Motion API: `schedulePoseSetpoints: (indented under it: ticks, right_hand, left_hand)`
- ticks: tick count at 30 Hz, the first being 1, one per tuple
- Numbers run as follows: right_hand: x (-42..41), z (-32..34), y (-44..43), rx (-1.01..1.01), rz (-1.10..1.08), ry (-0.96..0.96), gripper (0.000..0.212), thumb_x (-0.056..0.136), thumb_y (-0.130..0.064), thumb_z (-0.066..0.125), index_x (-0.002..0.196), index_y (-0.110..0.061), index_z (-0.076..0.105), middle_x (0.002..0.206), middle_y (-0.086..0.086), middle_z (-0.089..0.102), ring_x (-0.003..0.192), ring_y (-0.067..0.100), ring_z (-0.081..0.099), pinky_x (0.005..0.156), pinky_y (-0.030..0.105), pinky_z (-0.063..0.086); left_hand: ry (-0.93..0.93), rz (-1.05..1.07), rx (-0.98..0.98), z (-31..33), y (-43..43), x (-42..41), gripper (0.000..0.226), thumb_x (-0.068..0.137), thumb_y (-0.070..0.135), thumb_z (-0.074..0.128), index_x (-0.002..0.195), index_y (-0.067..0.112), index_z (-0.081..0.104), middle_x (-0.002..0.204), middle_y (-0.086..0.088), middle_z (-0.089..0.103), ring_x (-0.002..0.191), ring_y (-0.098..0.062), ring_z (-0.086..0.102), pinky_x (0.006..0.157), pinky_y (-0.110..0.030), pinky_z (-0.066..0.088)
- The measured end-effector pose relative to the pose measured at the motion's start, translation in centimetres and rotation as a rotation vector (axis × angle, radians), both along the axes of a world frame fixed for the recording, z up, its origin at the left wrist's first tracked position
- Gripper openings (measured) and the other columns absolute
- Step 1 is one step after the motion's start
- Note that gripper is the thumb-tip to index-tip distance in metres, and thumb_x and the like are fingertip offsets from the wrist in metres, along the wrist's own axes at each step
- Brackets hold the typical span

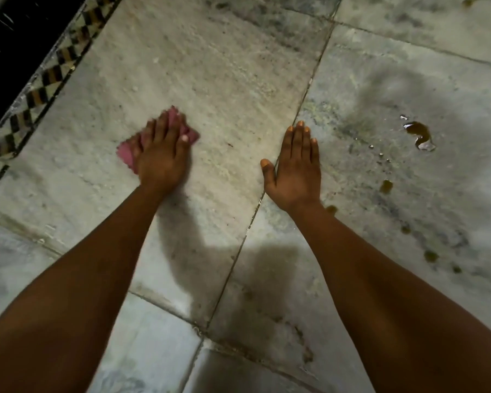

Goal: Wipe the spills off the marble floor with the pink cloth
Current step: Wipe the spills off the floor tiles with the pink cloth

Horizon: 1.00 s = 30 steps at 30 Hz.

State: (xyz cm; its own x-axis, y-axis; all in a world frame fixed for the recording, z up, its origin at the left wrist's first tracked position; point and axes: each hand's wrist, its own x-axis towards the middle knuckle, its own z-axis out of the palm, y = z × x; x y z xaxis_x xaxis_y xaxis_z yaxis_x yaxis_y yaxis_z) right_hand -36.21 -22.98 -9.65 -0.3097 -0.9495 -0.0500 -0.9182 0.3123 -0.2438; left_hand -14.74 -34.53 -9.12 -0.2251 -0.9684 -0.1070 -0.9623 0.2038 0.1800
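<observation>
While my left hand [160, 154] presses the pink cloth [153, 140] onto the marble floor [238, 95], fingers curled over it, my right hand [294, 168] lies flat, empty; brown spills [418, 134] sit right of it.

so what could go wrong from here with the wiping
The pink cloth under the left hand sits far from the brown puddle and the droplets trailing toward the viewer, so those may get missed. The right hand, flat on the marble floor, or its forearm could smear the drop beside the wrist.
</observation>
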Motion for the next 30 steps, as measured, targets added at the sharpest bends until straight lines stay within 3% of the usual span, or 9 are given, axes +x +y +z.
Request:
schedulePoseSetpoints:
  ticks: [3,6,10,14,18,23,26,28,30]
  right_hand:
    - [0.0,-0.1,0.0,-0.005,0.003,0.006,0.079,0.09,-0.05,0.019,0.148,0.003,0.005,0.157,0.022,0.002,0.146,0.031,0.0,0.119,0.041,0.0]
    - [0.0,-0.1,-0.1,-0.003,0.005,0.011,0.082,0.087,-0.051,0.013,0.148,0.003,0.005,0.156,0.022,0.004,0.146,0.032,0.001,0.119,0.041,0.001]
    - [-0.1,-0.1,-0.1,0.014,0.006,0.003,0.08,0.089,-0.05,0.016,0.148,0.003,0.004,0.156,0.023,0.003,0.146,0.031,0.001,0.119,0.04,-0.001]
    - [-0.2,-0.3,0.0,0.03,0.01,0.017,0.08,0.089,-0.051,0.015,0.148,0.002,0.0,0.157,0.02,-0.003,0.146,0.029,-0.005,0.119,0.039,-0.004]
    - [-0.2,-0.1,0.1,0.043,0.012,0.005,0.081,0.088,-0.052,0.014,0.148,0.001,0.001,0.157,0.02,-0.003,0.146,0.029,-0.004,0.119,0.039,-0.003]
    - [-0.9,1.2,-0.4,0.134,0.016,-0.147,0.074,0.098,-0.047,0.029,0.148,-0.003,-0.003,0.158,0.015,-0.008,0.146,0.025,-0.01,0.117,0.035,-0.009]
    - [-2.0,3.7,0.4,0.139,-0.014,-0.29,0.07,0.099,-0.043,0.029,0.149,-0.007,-0.005,0.159,0.01,-0.01,0.146,0.021,-0.012,0.116,0.032,-0.009]
    - [-2.4,5.6,2.3,0.056,-0.026,-0.284,0.068,0.1,-0.042,0.029,0.149,-0.008,-0.004,0.159,0.009,-0.009,0.146,0.02,-0.01,0.117,0.032,-0.008]
    - [-2.6,7.2,4.8,0.018,0.008,-0.265,0.068,0.099,-0.044,0.026,0.15,-0.01,-0.004,0.159,0.008,-0.008,0.146,0.019,-0.008,0.117,0.032,-0.007]
  left_hand:
    - [0.011,0.04,0.045,0.4,-1.8,-4.9,0.051,0.1,0.041,0.022,0.149,0.032,0.013,0.159,0.001,0.008,0.145,-0.026,0.005,0.114,-0.048,0.0]
    - [0.034,-0.158,0.037,0.4,1.8,-7.5,0.054,0.096,0.044,0.016,0.149,0.033,0.011,0.159,0.001,0.008,0.145,-0.025,0.004,0.115,-0.049,0.0]
    - [0.061,-0.4,-0.01,0.3,7.3,-3.5,0.053,0.096,0.046,0.016,0.148,0.036,0.014,0.157,0.005,0.014,0.145,-0.019,0.01,0.116,-0.045,0.004]
    - [0.117,-0.251,-0.093,-0.3,5.1,0.7,0.054,0.093,0.047,0.022,0.144,0.032,0.03,0.152,0.002,0.03,0.142,-0.022,0.024,0.113,-0.044,0.013]
    - [0.178,-0.087,-0.103,-0.1,1.5,-1.6,0.052,0.092,0.042,0.024,0.142,0.03,0.037,0.151,0.003,0.034,0.14,-0.021,0.027,0.111,-0.037,0.015]
    - [0.252,-0.251,-0.043,0.1,6.3,-3.8,0.058,0.091,0.046,0.018,0.142,0.026,0.038,0.143,-0.004,0.046,0.136,-0.021,0.036,0.112,-0.038,0.014]
    - [0.592,-0.257,0.05,1.0,10.2,-4.2,0.046,0.098,0.038,0.025,0.134,0.021,0.05,0.133,-0.004,0.057,0.125,-0.016,0.049,0.111,-0.046,0.026]
    - [0.998,-0.106,0.194,3.2,12.3,-4.9,0.032,0.101,0.019,0.035,0.125,0.011,0.055,0.125,-0.007,0.061,0.113,-0.002,0.057,0.104,-0.04,0.041]
    - [1.255,0.072,0.307,5.5,13.5,-5.9,0.029,0.101,0.014,0.037,0.122,0.005,0.055,0.118,-0.009,0.064,0.106,-0.001,0.061,0.096,-0.03,0.048]
